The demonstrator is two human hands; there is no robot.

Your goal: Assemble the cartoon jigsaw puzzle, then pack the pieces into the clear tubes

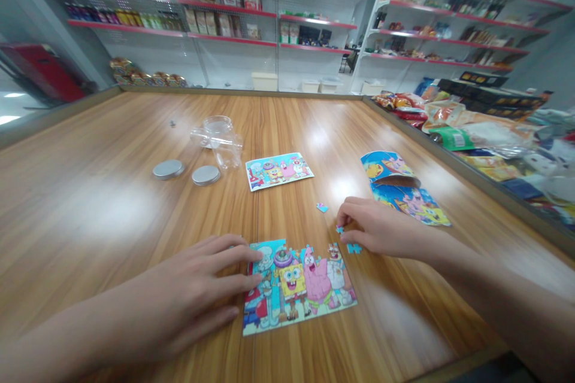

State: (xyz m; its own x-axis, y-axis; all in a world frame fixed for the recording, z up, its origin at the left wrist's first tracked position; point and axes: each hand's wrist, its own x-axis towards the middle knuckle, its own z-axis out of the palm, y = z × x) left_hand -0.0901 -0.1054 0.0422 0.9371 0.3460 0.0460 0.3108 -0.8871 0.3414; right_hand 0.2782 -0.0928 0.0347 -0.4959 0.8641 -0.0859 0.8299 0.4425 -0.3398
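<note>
A partly assembled cartoon jigsaw puzzle (294,287) lies flat on the wooden table, with gaps along its top edge. My left hand (202,287) is spread out, its fingertips resting on the puzzle's left side. Up and right of the puzzle, my right hand (371,226) is closed, thumb and forefinger around a small blue jigsaw piece (340,230). Just below those fingers lies another blue piece (354,248), and a loose blue-and-pink piece (322,207) sits farther up. Beyond the puzzle is a card (279,172) printed with the same cartoon scene.
Clear plastic jars (220,137) lie at the back left, near two round silver lids (206,175). Curled cartoon-printed paper (411,200) sits behind my right hand. Packaged goods (471,131) are heaped beyond the table's right edge (449,158). Stocked shelves (229,39) line the back.
</note>
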